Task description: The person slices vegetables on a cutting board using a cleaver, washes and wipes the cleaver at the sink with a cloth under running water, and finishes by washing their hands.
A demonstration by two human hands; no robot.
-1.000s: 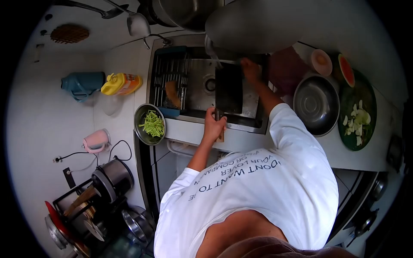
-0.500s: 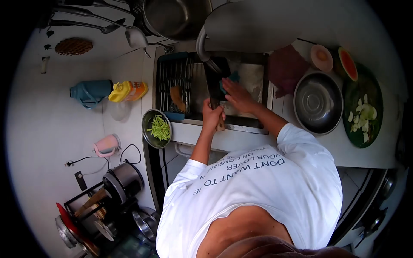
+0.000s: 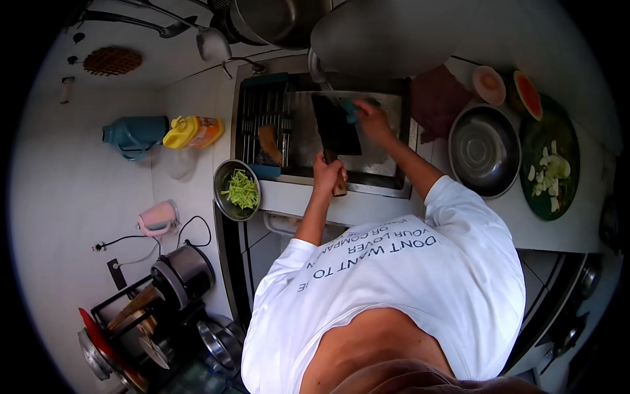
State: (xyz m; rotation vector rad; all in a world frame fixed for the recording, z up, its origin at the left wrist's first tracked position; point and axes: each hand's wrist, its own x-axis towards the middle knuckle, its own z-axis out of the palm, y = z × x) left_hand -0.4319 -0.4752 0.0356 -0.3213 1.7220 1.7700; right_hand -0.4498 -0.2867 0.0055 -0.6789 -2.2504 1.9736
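The left hand [image 3: 328,176] is closed around the wooden handle [image 3: 339,188] of a dark, broad-bladed cleaver [image 3: 338,128] over the steel sink [image 3: 305,161]. The right hand [image 3: 373,121], fingers bent, grips a soft teal cloth [image 3: 350,110] beside the blade. Left of the sink, a round metal bowl [image 3: 220,199] holds thin green strips [image 3: 241,190]; a ribbed rack [image 3: 266,98] spans the sink's left part.

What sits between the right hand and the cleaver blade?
A teal cloth lies between the right hand and the cleaver blade, in the head view.
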